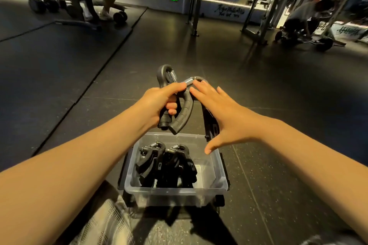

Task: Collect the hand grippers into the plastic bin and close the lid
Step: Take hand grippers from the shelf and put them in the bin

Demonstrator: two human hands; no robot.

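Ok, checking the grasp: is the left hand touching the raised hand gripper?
Touching. The head view shows the left hand with fingers and thumb wrapped round one handle of the hand gripper.

Dim, warm-lit view with wide-angle bending at the edges, glowing distant strip lights, soft background.

Gripper (175,103): matt black plastic handles, shiny metal spring (172,76). Bin (175,193): clear glossy plastic. Floor (258,85): dark speckled rubber, matt. Near-left cloth (111,223): plaid.
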